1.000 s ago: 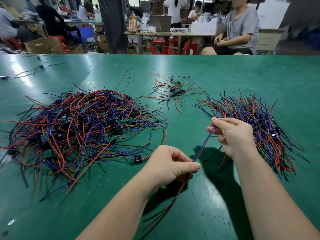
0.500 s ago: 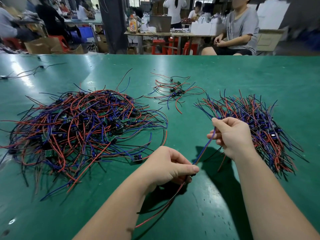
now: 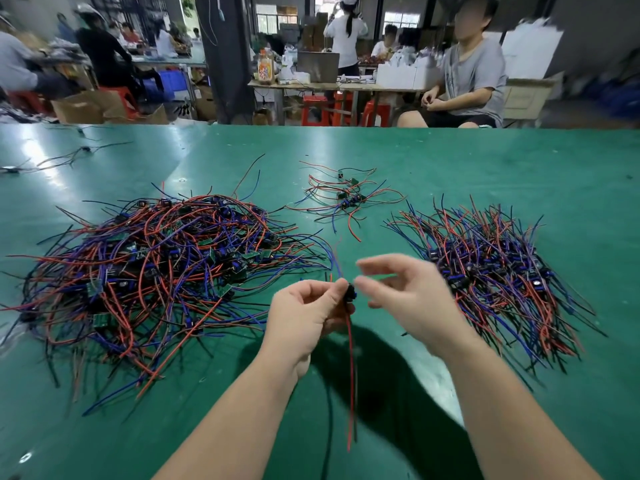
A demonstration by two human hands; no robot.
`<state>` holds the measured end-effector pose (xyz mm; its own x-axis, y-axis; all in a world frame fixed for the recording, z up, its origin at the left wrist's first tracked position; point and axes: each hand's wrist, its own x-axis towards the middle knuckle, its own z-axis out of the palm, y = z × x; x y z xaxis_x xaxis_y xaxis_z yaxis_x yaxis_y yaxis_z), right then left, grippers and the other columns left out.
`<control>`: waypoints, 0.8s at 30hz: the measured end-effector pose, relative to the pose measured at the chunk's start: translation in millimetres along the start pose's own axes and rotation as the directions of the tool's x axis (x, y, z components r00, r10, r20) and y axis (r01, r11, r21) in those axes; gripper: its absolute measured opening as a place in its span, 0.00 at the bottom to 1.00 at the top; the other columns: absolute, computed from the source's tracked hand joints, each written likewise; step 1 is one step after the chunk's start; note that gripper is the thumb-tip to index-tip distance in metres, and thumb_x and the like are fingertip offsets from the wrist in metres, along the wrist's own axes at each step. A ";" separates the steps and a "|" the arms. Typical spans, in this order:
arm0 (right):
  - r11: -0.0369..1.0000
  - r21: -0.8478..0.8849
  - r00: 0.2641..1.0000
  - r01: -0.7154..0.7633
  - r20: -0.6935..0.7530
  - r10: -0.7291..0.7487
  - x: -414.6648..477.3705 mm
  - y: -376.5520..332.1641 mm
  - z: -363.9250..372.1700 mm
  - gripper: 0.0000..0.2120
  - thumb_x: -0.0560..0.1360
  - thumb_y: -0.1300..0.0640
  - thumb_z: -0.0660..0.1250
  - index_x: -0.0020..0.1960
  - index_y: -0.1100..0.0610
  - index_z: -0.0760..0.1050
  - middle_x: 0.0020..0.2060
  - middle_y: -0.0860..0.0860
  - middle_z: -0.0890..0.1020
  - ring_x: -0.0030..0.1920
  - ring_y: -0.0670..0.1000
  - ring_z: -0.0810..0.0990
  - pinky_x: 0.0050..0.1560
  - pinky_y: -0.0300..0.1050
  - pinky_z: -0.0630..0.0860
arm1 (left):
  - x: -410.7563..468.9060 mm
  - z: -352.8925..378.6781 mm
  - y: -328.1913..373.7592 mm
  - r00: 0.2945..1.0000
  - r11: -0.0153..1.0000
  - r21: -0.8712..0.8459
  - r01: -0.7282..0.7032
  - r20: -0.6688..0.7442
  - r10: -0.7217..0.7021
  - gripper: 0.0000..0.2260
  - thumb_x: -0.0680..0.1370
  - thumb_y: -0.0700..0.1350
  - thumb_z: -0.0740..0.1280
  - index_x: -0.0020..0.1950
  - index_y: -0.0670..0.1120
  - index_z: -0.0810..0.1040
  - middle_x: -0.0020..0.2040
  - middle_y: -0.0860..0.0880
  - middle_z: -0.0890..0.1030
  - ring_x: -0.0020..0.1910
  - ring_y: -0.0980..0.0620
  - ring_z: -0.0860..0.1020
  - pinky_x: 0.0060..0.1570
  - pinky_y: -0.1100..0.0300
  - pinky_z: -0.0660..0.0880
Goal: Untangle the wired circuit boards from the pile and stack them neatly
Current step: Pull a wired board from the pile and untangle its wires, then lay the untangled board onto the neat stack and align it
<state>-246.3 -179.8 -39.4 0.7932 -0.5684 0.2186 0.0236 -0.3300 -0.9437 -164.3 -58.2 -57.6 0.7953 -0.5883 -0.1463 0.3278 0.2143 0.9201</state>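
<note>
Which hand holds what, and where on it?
Left hand pinches one wired circuit board at the board itself, its red wire dangling below; right hand holds nothing.

Big shiny green worktop (image 3: 450, 161). Across it someone in a grey T-shirt (image 3: 474, 74) is sitting, red stools (image 3: 313, 110) next to them. The table behind has an orange drink bottle (image 3: 266, 69) and white boxes (image 3: 398, 76). Cardboard boxes (image 3: 86, 110) sit on the floor, left of a dark pillar (image 3: 225, 57).

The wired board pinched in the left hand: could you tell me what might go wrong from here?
The left hand holds the wired board by fingertips only, and the right hand is open beside it, so it might slip. Its red wire dangles low and could snag. A blue wire above it rises near the tangled pile and may catch.
</note>
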 end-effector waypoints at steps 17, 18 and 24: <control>0.865 -0.491 0.909 -0.108 -0.401 -0.114 10.8 -10.3 -82.5 0.10 0.65 0.59 0.77 0.43 0.49 0.81 0.34 0.45 0.83 0.36 0.42 0.81 0.44 0.39 0.76 | -5.5 -2.9 5.9 0.973 0.821 0.525 -0.226 0.079 0.217 0.10 0.77 0.36 0.65 0.51 0.47 0.83 0.45 0.53 0.85 0.42 0.53 0.82 0.44 0.60 0.78; 0.829 -0.542 0.883 -0.137 -0.446 -0.146 14.7 -6.9 -95.0 0.09 0.65 0.59 0.77 0.41 0.50 0.80 0.34 0.45 0.82 0.35 0.43 0.80 0.44 0.39 0.75 | -1.2 -9.6 7.6 0.941 0.622 0.741 -0.254 0.040 0.336 0.10 0.76 0.38 0.65 0.52 0.49 0.83 0.46 0.54 0.85 0.41 0.52 0.80 0.45 0.61 0.76; 0.471 -0.780 0.911 -0.411 -0.361 0.198 27.6 26.1 -123.5 0.02 0.69 0.58 0.74 0.38 0.54 0.83 0.41 0.53 0.85 0.41 0.53 0.76 0.44 0.41 0.69 | 10.8 -40.9 15.9 0.952 -0.089 0.990 0.113 -0.082 0.295 0.25 0.72 0.66 0.63 0.67 0.58 0.69 0.65 0.51 0.72 0.65 0.46 0.68 0.67 0.49 0.58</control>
<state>-299.0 -297.1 -27.3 0.5077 -0.8554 0.1025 -0.7902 -0.5097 -0.3403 -129.6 -29.2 -59.4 0.8957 -0.4327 0.1028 -0.4440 -0.8571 0.2612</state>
